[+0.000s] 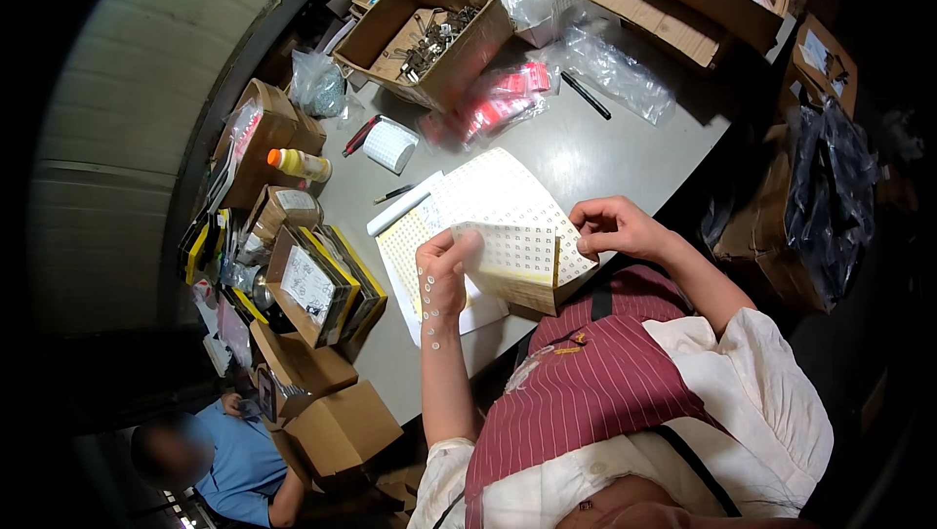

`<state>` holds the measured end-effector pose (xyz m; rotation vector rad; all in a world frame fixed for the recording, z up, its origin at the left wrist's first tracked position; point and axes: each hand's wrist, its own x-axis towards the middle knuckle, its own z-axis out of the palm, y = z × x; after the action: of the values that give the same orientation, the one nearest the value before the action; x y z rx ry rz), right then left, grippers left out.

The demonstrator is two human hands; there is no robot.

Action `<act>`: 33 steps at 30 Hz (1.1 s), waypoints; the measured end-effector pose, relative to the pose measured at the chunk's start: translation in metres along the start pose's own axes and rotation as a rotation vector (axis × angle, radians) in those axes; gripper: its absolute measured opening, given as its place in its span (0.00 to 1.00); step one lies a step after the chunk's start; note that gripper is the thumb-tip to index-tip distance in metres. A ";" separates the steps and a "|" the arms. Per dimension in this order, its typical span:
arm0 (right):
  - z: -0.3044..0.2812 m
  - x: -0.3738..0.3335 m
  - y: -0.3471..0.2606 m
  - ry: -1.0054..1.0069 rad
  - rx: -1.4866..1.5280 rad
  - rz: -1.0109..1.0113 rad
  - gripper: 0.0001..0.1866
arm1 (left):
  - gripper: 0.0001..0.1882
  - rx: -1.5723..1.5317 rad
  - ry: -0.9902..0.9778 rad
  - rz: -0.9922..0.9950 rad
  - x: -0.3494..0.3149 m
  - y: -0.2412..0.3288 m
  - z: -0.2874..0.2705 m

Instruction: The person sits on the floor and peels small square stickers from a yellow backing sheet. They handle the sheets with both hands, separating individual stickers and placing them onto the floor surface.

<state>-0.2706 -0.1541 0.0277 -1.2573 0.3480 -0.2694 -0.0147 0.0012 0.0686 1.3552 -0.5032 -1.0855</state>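
A white sheet of small printed labels (496,185) lies partly on the table and curls up toward me. My left hand (444,270) is closed on its folded-over flap, thumb on top. Several small round white stickers (427,300) are stuck along the side of that hand and wrist. At the sheet's right edge, my right hand (617,226) pinches with thumb and index finger, touching the labels; whether a loose label is between the fingertips is too small to tell. Under the sheet's left side are a yellowish label sheet (402,248) and white paper (480,314).
Beyond the sheet stand a label roll (390,145), a pen (392,193), a black marker (586,96) and a carton of metal parts (429,90). Red-and-white plastic bags (503,95) lie beside it. Boxes (317,285) and a yellow bottle (301,165) line the left. A person in blue (239,466) sits lower left.
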 end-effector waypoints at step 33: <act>-0.009 0.015 -0.029 -0.028 0.023 -0.168 0.10 | 0.09 0.168 -0.046 0.185 -0.028 0.026 0.025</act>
<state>-0.2604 -0.1763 0.0517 -1.2687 0.2145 -0.3976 -0.0403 0.0082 0.1060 1.4013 -0.7524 -0.9403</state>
